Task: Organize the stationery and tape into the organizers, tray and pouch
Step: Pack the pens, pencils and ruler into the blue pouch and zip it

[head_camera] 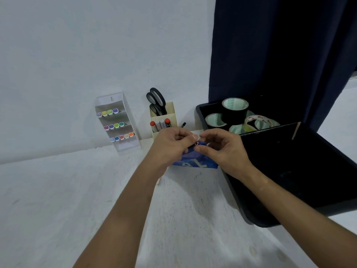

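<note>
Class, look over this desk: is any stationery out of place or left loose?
One dark pen lies on the table just right of the cream organizer, outside any holder. The rest looks sorted: markers in the white rack, tape rolls in the black tray.

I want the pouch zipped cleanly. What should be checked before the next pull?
1. Both hands on pouch: ok, left hand and right hand grip it.
2. Zipper pull pinched: cannot tell.
3. Pouch closed: cannot tell, hands hide the top.
4. Tape rolls in tray: ok.
5. Scissors in holder: ok.
</note>
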Action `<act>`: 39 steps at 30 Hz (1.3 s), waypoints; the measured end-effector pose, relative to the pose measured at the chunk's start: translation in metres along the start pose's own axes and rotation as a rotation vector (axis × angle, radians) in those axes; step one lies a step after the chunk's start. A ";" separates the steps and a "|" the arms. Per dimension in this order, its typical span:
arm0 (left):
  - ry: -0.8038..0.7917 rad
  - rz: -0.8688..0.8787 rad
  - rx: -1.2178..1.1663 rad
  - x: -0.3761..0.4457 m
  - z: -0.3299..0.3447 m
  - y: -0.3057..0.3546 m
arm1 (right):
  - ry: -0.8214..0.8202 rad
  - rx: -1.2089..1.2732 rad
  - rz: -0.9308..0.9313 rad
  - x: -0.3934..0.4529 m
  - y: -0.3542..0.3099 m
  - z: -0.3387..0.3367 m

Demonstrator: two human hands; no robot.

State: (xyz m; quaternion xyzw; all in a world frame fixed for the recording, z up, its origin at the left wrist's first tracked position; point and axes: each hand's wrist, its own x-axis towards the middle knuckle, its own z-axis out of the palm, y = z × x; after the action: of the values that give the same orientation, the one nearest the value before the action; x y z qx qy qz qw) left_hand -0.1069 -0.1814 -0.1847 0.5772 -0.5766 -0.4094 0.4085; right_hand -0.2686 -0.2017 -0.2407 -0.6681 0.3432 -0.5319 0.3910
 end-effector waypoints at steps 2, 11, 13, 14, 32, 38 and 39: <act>-0.017 -0.004 -0.011 0.001 0.000 0.000 | -0.013 -0.010 -0.004 0.000 0.001 0.000; -0.034 0.183 0.213 0.002 0.003 0.006 | -0.059 -0.053 0.011 0.000 0.006 0.000; 0.023 0.200 0.228 0.003 0.003 0.005 | -0.042 -0.064 0.011 0.001 0.007 -0.002; 0.058 0.190 0.211 0.004 0.003 0.004 | -0.023 -0.069 0.011 0.001 0.007 -0.001; 0.525 -0.171 0.426 0.006 -0.049 -0.077 | 0.317 -0.175 -0.079 0.003 0.001 -0.005; 0.324 -0.215 -0.185 -0.003 -0.032 -0.061 | 0.377 -0.056 -0.132 0.010 -0.004 -0.022; 0.245 -0.214 -0.320 -0.005 -0.027 -0.058 | 0.391 -0.028 -0.123 0.012 -0.004 -0.025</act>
State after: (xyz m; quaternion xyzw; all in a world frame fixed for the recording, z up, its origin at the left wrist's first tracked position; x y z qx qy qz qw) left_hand -0.0622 -0.1759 -0.2300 0.6082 -0.3858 -0.4636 0.5161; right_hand -0.2904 -0.2139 -0.2285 -0.5772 0.3785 -0.6696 0.2742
